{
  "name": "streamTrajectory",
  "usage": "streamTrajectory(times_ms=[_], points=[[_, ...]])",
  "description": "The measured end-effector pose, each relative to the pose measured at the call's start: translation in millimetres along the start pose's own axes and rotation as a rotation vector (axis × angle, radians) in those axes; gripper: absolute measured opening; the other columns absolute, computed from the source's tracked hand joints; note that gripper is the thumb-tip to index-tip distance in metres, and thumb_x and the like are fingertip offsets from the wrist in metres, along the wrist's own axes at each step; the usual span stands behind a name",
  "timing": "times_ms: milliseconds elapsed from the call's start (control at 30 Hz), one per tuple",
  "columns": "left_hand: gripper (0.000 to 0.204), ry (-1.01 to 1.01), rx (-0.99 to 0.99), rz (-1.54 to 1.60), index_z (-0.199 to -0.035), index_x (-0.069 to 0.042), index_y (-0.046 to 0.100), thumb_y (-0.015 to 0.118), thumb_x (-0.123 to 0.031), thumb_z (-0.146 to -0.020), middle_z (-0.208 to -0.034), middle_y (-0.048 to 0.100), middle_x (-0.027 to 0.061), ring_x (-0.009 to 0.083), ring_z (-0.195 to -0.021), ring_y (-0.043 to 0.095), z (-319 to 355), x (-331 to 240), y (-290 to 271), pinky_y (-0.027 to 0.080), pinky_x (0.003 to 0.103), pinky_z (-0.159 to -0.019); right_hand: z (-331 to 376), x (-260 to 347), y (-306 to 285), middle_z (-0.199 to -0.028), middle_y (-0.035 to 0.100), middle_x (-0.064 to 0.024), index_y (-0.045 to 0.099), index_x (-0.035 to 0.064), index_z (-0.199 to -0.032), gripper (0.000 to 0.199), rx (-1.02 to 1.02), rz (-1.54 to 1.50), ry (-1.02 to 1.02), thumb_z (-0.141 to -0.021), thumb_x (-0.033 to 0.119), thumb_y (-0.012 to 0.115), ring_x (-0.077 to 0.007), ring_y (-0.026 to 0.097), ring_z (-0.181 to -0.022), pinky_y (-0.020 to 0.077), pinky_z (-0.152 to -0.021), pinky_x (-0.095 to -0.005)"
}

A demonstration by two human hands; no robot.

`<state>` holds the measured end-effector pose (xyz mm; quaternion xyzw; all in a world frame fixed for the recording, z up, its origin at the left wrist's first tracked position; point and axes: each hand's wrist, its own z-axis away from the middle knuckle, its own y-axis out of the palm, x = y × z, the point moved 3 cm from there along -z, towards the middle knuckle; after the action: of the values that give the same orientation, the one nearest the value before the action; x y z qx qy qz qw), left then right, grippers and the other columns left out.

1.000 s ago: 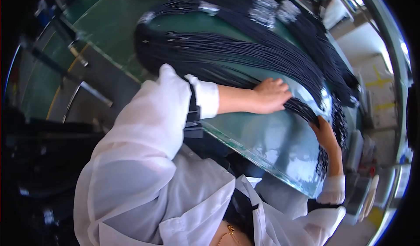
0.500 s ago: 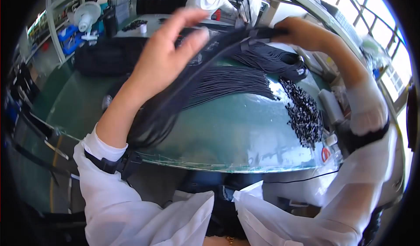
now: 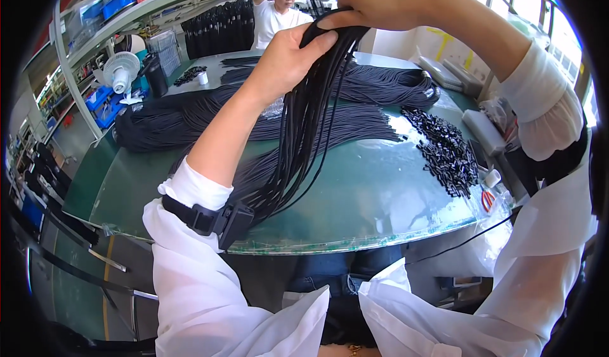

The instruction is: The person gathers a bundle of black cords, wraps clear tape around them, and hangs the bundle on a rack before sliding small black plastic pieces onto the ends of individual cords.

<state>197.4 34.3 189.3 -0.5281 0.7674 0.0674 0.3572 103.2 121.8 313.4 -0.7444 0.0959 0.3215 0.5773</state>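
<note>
A bundle of thin black cords hangs from my two raised hands, its lower ends trailing onto the green table. My right hand is closed around the top of the bundle. My left hand grips the same bundle just beside it, thumb pressed against the cords. Behind the hanging cords lie more black cords spread flat, and another coiled bundle farther back. At the left a long dark bundle lies across the table. A heap of small black pieces sits on the right.
Red-handled pliers and a small white container lie near the right table edge. Clear plastic packs line that side. A white fan stands at the far left. Across the table is a person in a white shirt.
My left hand has moved up and right from open onto the bundle. My right hand has moved up and left. The cords now hang steeply instead of stretching sideways.
</note>
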Motion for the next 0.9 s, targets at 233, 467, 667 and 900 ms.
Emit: streamTrajectory(times_ms=[233, 467, 667, 900], points=[[0.023, -0.216, 0.100, 0.259, -0.098, 0.003, 0.060, 0.056, -0.018, -0.090, -0.083, 0.063, 0.0024, 0.0094, -0.079, 0.057, 8, -12, 1, 0.046, 0.026, -0.073, 2, -4, 1, -0.072, 0.062, -0.0185, 0.065, 0.0023, -0.078, 0.061, -0.088, 0.047, -0.121, -0.089, 0.057, 0.042, -0.0347, 0.062, -0.072, 0.0488, -0.065, -0.0428], [0.025, -0.457, 0.296, -0.198, -0.100, 0.004, 0.062, 0.058, -0.018, -0.087, -0.090, 0.065, 0.0041, 0.0117, -0.088, 0.057, 100, 33, -13, 0.044, 0.028, -0.082, -14, -87, 60, -0.071, 0.062, -0.0172, 0.065, 0.0037, -0.077, 0.059, -0.461, -0.092, -0.387, -0.087, 0.058, 0.045, -0.0351, 0.061, -0.069, 0.0487, -0.064, -0.0430], [0.036, -0.292, 0.149, -0.365, -0.117, 0.004, 0.054, 0.056, -0.018, -0.089, -0.104, 0.063, 0.0108, 0.0139, -0.097, 0.056, 118, 28, -12, 0.042, 0.030, -0.089, -8, -91, 78, -0.070, 0.062, -0.0172, 0.065, 0.0036, -0.076, 0.056, -0.595, -0.377, -0.342, -0.086, 0.056, 0.048, -0.0354, 0.061, -0.069, 0.0485, -0.063, -0.0426], [0.040, -0.168, 0.000, -0.319, -0.112, 0.005, 0.056, 0.057, -0.029, -0.091, -0.090, 0.065, 0.0095, 0.0128, -0.082, 0.061, 3, -20, 36, 0.048, 0.025, -0.076, 25, -58, 38, -0.068, 0.062, -0.0170, 0.064, 0.0021, -0.074, 0.056, -0.318, 0.011, -0.042, -0.087, 0.054, 0.050, -0.0350, 0.061, -0.067, 0.0480, -0.062, -0.0424]])
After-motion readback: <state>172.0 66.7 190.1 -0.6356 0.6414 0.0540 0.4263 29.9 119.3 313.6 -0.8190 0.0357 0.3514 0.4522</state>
